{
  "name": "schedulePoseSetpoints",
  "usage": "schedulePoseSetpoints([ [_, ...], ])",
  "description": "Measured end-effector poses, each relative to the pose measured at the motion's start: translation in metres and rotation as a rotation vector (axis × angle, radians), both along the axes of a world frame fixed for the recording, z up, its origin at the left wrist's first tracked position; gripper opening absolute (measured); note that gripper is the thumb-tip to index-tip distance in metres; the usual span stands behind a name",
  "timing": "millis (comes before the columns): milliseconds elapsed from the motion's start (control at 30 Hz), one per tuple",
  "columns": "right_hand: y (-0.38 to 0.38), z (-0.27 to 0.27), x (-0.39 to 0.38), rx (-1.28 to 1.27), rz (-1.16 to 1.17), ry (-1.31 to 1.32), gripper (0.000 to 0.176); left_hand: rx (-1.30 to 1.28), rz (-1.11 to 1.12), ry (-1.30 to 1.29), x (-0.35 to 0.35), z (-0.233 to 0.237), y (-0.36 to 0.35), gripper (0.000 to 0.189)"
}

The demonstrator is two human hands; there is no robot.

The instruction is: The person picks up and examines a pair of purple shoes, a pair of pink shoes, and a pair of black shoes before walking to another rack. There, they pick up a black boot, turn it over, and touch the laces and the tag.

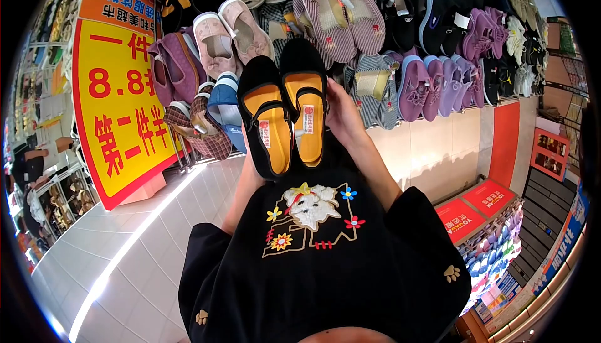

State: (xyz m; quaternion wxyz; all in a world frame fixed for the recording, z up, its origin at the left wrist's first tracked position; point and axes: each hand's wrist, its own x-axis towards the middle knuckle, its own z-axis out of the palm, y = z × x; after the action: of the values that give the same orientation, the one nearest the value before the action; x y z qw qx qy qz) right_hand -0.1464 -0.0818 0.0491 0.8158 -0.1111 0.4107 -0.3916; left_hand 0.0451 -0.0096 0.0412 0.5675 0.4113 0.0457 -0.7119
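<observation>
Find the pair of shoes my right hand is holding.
The black fabric strapped shoes with orange insoles; your right hand holds their side edge. The other shoes sit on displays, apart from it.

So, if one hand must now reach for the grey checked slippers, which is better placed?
Probably the right hand: it is at the right edge of the black shoes, close to the grey checked slippers. The left hand is on the other side, mostly hidden.

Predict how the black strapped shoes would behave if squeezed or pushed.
The black shoes might give a little, as their uppers look like soft fabric. The narrow straps would probably bend easily. The shoes' long shape makes rolling unlikely.
</observation>
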Motion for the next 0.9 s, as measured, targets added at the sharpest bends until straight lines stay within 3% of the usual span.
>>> schedulePoseSetpoints([
  [133,0.010,0.015,0.012,-0.068,-0.073,-0.091,0.041,0.003,0.048,-0.011,0.001,-0.001,-0.002,0.054],
  [200,0.012,0.039,0.015,-0.030,-0.001,-0.142,0.043,0.001,0.085,-0.021,0.001,-0.004,-0.006,0.054],
  [300,0.011,0.021,0.010,-0.051,0.004,-0.087,0.047,-0.002,0.119,-0.040,0.003,0.002,-0.012,0.055],
  [400,0.011,0.025,0.008,-0.126,0.021,0.013,0.048,0.008,0.114,-0.220,0.010,0.015,-0.015,0.076],
  [433,0.013,0.020,0.006,-0.137,0.055,0.022,0.047,-0.520,-0.062,0.405,0.036,-0.029,-0.004,0.077],
  [467,0.014,0.016,0.004,-0.149,0.088,0.031,0.047,-0.520,-0.062,0.405,0.029,-0.016,-0.005,0.077],
  [533,0.016,0.020,0.004,-0.193,0.132,0.087,0.050,-0.197,0.084,-0.323,0.012,0.021,-0.009,0.075],
  [667,0.015,0.024,0.011,-0.352,0.093,0.102,0.062,-0.337,0.026,-0.304,0.019,0.023,-0.004,0.076],
  [767,0.013,0.021,0.009,-0.405,0.090,0.079,0.065,-0.385,-0.014,-0.204,0.030,0.005,0.004,0.079],
  [833,0.012,0.021,0.007,-0.500,0.148,0.263,0.063,-0.391,-0.033,-0.147,0.038,-0.016,0.009,0.080],
  [900,0.010,0.030,0.007,-0.483,0.169,0.301,0.058,-0.705,-0.074,0.531,0.042,-0.025,0.007,0.084],
])
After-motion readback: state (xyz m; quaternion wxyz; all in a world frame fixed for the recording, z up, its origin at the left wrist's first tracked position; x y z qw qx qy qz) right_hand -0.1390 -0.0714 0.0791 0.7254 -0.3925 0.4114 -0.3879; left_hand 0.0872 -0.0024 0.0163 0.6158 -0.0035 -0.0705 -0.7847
